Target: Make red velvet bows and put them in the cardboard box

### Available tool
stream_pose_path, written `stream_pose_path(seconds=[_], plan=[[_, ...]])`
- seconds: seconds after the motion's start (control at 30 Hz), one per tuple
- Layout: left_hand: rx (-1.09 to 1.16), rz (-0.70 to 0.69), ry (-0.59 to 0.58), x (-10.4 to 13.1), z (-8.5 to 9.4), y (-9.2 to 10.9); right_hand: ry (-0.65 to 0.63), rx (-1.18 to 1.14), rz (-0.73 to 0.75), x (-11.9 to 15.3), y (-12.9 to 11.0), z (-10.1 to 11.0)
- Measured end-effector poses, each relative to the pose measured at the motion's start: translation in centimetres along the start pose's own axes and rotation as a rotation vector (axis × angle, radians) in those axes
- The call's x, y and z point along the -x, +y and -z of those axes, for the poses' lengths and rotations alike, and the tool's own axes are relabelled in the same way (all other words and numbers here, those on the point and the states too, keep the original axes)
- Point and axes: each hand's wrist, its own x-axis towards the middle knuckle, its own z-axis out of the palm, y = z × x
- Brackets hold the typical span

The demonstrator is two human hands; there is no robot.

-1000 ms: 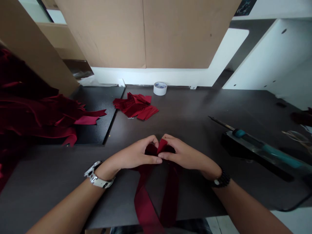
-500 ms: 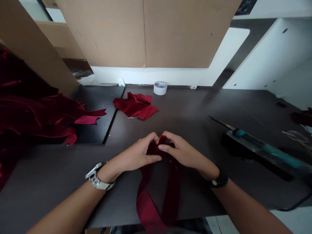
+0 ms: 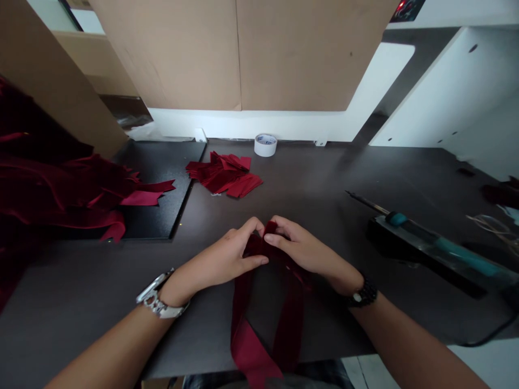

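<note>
A dark red velvet ribbon [image 3: 252, 351] is gathered between my two hands at the middle of the desk, and its long tails hang down toward the desk's front edge. My left hand [image 3: 239, 251] grips the gathered part from the left, thumb and forefinger curled around it. From the right, my right hand [image 3: 294, 243] pinches a short upright fold of the ribbon between thumb and fingers. The fingertips of both hands nearly meet. Part of the gathered ribbon is hidden behind the fingers.
Short cut red ribbon pieces [image 3: 225, 174] lie in a pile beyond my hands, near a white tape roll [image 3: 265, 146]. Long red ribbons [image 3: 81, 189] spread over a black board [image 3: 158, 224] at left. A teal-handled soldering iron [image 3: 409, 222] rests on a black stand at right.
Both hands stay on the ribbon, with only slight finger movement. The hanging tails have shifted a little to the right. A red light now shows on the device at upper right.
</note>
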Motion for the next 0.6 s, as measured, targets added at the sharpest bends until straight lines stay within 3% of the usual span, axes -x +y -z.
stream_pose_path(seconds=[0.1, 0.33, 0.6], plan=[[0.013, -0.017, -0.015, -0.04, -0.07, 0.14, -0.017, 0.021, -0.006, 0.01, -0.04, 0.11], [0.276, -0.059, -0.034, -0.6, -0.45, -0.02, -0.031, -0.082, -0.033, 0.02, -0.16, 0.08], [0.107, -0.034, 0.033, -0.22, -0.41, 0.43, -0.026, -0.132, -0.036, -0.03, 0.1, 0.26]])
